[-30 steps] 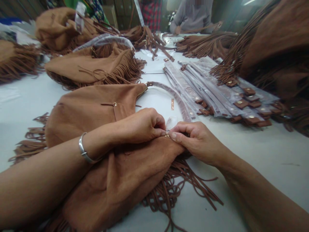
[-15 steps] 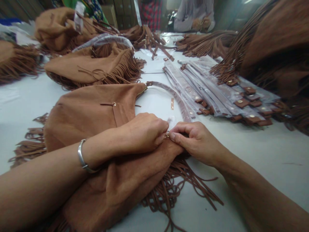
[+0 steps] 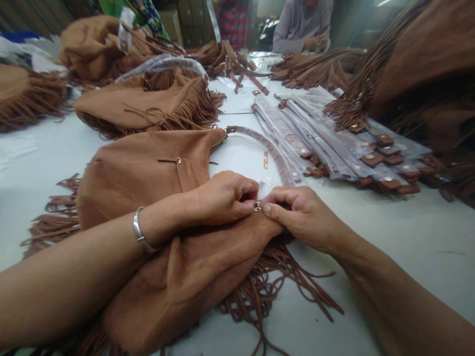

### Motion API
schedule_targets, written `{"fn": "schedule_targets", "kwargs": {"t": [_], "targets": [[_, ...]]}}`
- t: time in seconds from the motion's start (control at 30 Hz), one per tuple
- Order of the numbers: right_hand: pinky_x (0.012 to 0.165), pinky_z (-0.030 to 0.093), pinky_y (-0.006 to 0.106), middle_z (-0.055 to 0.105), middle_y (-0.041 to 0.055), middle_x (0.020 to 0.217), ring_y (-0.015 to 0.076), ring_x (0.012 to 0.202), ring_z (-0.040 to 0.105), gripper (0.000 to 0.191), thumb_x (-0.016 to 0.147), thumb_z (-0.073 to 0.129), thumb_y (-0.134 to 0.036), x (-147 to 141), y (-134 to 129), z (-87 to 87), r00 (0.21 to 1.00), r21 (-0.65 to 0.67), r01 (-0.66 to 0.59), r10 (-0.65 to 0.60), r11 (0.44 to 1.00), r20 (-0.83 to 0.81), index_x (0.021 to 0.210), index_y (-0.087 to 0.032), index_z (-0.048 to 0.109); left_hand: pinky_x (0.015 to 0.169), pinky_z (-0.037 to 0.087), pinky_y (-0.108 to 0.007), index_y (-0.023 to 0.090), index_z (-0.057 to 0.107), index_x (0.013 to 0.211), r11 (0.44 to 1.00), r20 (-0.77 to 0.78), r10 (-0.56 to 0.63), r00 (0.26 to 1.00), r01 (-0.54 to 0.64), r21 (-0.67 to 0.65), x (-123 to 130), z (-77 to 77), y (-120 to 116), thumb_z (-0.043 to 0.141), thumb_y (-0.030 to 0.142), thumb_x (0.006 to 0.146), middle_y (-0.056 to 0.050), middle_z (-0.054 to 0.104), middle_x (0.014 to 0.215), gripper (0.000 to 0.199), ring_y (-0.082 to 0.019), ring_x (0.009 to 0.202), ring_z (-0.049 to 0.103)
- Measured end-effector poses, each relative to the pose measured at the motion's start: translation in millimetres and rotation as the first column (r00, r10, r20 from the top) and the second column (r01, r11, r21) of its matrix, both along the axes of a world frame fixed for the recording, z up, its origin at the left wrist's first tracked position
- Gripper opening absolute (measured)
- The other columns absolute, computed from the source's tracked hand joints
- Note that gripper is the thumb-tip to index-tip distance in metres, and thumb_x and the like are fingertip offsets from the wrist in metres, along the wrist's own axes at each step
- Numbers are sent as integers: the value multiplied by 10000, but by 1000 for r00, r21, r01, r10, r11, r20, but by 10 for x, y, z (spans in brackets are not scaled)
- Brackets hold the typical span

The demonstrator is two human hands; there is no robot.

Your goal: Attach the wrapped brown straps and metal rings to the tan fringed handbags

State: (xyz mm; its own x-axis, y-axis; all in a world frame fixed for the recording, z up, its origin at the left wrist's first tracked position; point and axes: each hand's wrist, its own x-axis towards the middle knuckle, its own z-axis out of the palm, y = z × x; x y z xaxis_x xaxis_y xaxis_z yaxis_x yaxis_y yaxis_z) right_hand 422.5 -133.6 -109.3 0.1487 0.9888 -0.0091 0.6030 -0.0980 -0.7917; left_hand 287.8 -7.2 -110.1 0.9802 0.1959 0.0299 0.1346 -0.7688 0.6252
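One brown bag [image 3: 211, 272] lies on the desk [image 3: 423, 247] before the person, open room to its right. Two hands meet at its upper edge: the left hand [image 3: 226, 200] has its fingers pinching one gold fitting [image 3: 258, 206]; the right hand [image 3: 304, 215] pinches the edge just beside it. Beyond, one wrapped handle [image 3: 282, 165] curves around one small tag [image 3: 265, 160]. Wrapped straps [image 3: 315, 141] overlap past counting; three bags [image 3: 144, 101] lie farther left.

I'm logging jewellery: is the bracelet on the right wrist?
No, the bracelet circles the left wrist; the right wrist is bare.
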Motion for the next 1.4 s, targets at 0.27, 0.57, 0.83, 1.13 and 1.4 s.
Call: {"fn": "schedule_targets", "kwargs": {"t": [0.27, 0.57, 0.83, 1.13, 1.4], "targets": [[546, 355, 212, 557, 11, 624, 109, 578, 487, 203, 782, 493, -194, 20, -4, -1, 995, 78, -102, 100, 992, 23, 669, -101, 634, 466, 248, -179, 113, 632, 699, 1000, -18, 7, 1000, -7, 25, -4, 12, -5, 519, 132, 719, 34, 511, 528, 116, -63, 493, 385], [568, 369, 218, 587, 18, 666, 118, 607, 513, 183, 788, 510, -187, 22, -3, 8, 993, 108, -105, 110, 989, -41, 689, -113, 645, 541, 341, -182, 126, 631, 793, 996, 68, -72, 995, 68, 64, -11, -72, 106, 496, 145, 758, 12, 576, 640, 141, -77, 562, 458], [588, 371, 231, 599, 24, 683, 127, 616, 518, 187, 786, 525, -218, 31, 1, 19, 995, 98, -98, 101, 990, -24, 710, -122, 666, 515, 358, -173, 113, 528, 1074, 955, 107, -112, 988, 137, -263, -14, -18, 104, 450, 22, 678, -16, 568, 883, 413, -58, 571, 436], [576, 360, 221, 570, 16, 654, 118, 606, 499, 198, 791, 514, -222, 37, 8, 23, 992, 81, -123, 123, 989, -2, 682, -116, 642, 692, 436, -202, 107, 570, 1001, 825, 16, -246, 969, 218, -522, -13, 1, 207, 546, 188, 801, -37, 620, 894, 217, -104, 792, 557], [564, 346, 221, 560, 13, 646, 116, 600, 487, 206, 796, 519, -237, 38, 6, 14, 992, 61, -121, 123, 991, -20, 689, -113, 644, 659, 423, -203, 102, 591, 1005, 908, -13, -254, 967, 234, -346, -11, 6, 219, 541, 146, 786, -16, 607, 816, 229, -100, 729, 520]]}}
